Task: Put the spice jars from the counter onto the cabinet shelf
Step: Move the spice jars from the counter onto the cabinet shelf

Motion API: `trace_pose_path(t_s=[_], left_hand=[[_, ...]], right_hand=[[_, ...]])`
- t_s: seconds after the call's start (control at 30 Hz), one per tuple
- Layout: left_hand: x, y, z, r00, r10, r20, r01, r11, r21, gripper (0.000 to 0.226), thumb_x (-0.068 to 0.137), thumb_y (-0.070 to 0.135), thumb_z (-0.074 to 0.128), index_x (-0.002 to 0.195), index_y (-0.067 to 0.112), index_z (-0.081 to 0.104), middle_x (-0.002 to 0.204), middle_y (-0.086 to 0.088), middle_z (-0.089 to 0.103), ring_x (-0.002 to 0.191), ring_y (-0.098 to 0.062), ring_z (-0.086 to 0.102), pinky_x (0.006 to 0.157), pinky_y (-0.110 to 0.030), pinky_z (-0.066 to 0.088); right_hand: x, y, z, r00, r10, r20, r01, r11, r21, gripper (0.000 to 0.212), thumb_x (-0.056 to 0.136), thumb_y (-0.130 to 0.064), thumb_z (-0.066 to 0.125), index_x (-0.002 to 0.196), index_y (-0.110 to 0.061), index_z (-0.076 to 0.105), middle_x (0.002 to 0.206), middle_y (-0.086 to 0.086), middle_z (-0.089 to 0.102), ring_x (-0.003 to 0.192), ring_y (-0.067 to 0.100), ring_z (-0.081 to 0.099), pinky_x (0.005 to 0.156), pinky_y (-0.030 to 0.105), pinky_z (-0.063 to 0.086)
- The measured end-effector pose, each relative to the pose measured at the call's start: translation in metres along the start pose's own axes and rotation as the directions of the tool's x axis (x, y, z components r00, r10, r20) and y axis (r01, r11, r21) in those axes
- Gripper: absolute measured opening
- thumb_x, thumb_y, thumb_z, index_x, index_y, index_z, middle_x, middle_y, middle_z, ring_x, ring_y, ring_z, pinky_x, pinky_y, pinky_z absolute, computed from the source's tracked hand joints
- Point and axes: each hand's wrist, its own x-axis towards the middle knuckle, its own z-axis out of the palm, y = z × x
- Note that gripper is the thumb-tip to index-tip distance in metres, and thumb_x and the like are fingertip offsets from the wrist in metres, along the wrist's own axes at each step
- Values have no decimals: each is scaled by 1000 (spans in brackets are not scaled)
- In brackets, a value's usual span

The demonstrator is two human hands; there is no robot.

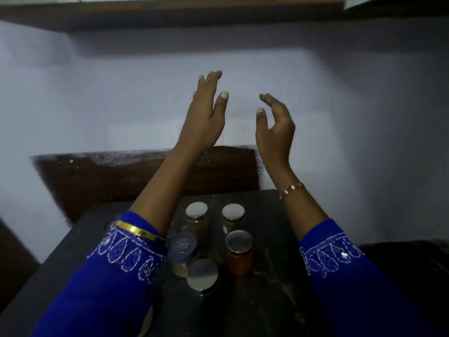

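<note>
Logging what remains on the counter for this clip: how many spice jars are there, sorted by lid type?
Silver metal lid jars: 4, back left, back right, the orange-filled one, and the nearest
Clear plastic lid jar: 1
Total: 5 jars on the counter
Both the left hand and right hand are raised and hold nothing.

You had five spice jars on the counter point(267, 276): two pale-filled with silver lids at the back point(197, 216) point(233, 216), one orange-filled with a silver lid point(239, 252), one with a bluish lid point(183, 250), and one nearest, showing only its silver lid point(202, 274). Two hands were raised, left point(202, 117) and right point(274, 132). You wore two bangles: one gold point(138, 231), one beaded point(291, 189).
</note>
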Motion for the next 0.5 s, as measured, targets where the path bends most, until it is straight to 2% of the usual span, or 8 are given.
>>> trace_pose_path(t_s=[0.1, 0.17, 0.2, 0.3, 0.33, 0.4, 0.5], left_hand=[[-23, -40, -23, 997, -76, -5, 76, 997, 10, 47, 101, 24, 31, 145, 10, 25, 156, -7, 23, 147, -22, 7, 120, -39, 10], [-38, -66, -37, 992, -125, 14, 125, 992, 2, 47, 101, 23, 31, 145, 10, 25, 156, -7, 23, 147, -22, 6, 121, -39, 9], [-46, -79, -44, 989, -147, 29, 147, 989, -5, 47, 101, 23, 32, 145, 10, 25, 156, -7, 23, 147, -22, 6, 121, -39, 10], [-70, -117, -62, 979, -190, 71, 192, 981, -33, 46, 100, 21, 33, 144, 8, 27, 155, -10, 25, 147, -25, 7, 118, -39, 10], [-79, -131, -69, 975, -209, 80, 213, 976, -41, 47, 100, 21, 34, 144, 8, 27, 154, -10, 26, 147, -25, 8, 118, -38, 11], [-95, -158, -82, 960, -262, 95, 267, 962, -47, 47, 100, 20, 35, 144, 7, 28, 154, -11, 27, 146, -24, 11, 117, -36, 12], [-122, -200, -96, 930, -349, 116, 359, 930, -80, 46, 100, 18, 37, 144, 6, 29, 153, -12, 27, 146, -23, 11, 119, -38, 13]], right_hand=[[-33, 2, 35, 995, 21, 94, -20, 1000, -15, 32, 92, -9, 50, 121, -2, 60, 129, 14, 59, 126, 25, 51, 105, 28, 39], [-54, 4, 57, 988, 70, 139, -69, 998, -16, 31, 92, -7, 50, 121, -3, 60, 130, 13, 59, 127, 24, 50, 106, 30, 40], [-63, 6, 67, 985, 87, 148, -85, 996, -18, 31, 92, -7, 50, 121, -3, 60, 130, 13, 58, 126, 23, 50, 106, 27, 40], [-96, 12, 95, 974, 167, 150, -165, 986, -25, 31, 92, -6, 51, 122, -2, 59, 129, 12, 59, 123, 17, 50, 101, 7, 37], [-109, 15, 104, 968, 200, 149, -198, 980, -31, 31, 92, -5, 51, 122, -2, 59, 128, 13, 59, 123, 17, 50, 102, 8, 38], [-134, 22, 119, 951, 254, 174, -244, 967, -77, 30, 92, -6, 52, 122, -3, 60, 129, 13, 59, 125, 21, 50, 106, 25, 40], [-171, 33, 140, 921, 304, 244, -265, 947, -179, 31, 93, -11, 51, 123, -7, 60, 130, 12, 58, 127, 23, 49, 106, 35, 42]])
